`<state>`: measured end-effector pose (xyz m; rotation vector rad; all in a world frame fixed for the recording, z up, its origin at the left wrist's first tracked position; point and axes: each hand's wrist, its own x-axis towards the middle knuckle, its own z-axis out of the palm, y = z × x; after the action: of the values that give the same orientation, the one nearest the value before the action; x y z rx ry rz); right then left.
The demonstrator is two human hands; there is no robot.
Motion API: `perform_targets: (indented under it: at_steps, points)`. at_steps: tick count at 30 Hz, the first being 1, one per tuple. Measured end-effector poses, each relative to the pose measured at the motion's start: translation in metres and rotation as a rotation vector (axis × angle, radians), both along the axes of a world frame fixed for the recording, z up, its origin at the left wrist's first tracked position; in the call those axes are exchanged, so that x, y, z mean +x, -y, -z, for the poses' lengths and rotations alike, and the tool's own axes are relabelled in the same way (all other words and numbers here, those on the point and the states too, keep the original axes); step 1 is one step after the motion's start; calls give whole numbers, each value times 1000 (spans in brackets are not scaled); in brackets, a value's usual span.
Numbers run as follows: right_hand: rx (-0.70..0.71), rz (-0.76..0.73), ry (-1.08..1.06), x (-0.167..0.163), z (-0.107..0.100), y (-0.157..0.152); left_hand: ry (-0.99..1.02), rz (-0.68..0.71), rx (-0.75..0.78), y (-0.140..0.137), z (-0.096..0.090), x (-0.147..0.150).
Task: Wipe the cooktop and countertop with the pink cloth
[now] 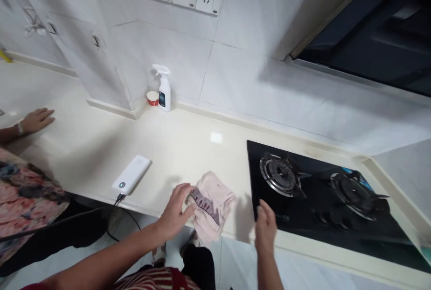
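A crumpled pale pink cloth (220, 198) with a purple-grey patterned band lies at the counter's front edge, part of it hanging over. My left hand (175, 211) is at the cloth's left side, thumb and fingers apart; its fingertips reach the cloth's edge, and whether they touch it I cannot tell. To the right of the cloth, my right hand (265, 227) is held with fingers stretched out, holding nothing. It is near the left front corner of the black gas hob (303, 222), apart from the cloth.
A white power bank (132, 174) with a black cable lies left on the counter (188, 146). Behind stand a white spray bottle (164, 92) and a red-and-white paper cup (152, 98). Another person's hand (37, 120) rests on the counter at far left. A dark range hood (377, 25) overhangs the right.
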<state>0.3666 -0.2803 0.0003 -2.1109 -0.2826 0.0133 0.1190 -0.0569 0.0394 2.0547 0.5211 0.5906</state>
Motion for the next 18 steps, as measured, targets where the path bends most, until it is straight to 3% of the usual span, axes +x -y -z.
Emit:
perform_targets:
  at_steps: [3,6,11,15,18]
  points:
    - [-307,116,151,51,23,43,-160,193,154,5,5,35]
    - [-462,210,179,70,44,46,-400,290,185,9,4,76]
    - [-473,328,293,63,57,27,-686,338,264,29,18,116]
    - [-473,326,304,60,52,27,-599,283,408,37,33,130]
    - [-490,338,304,61,49,27,-561,277,431,29,33,173]
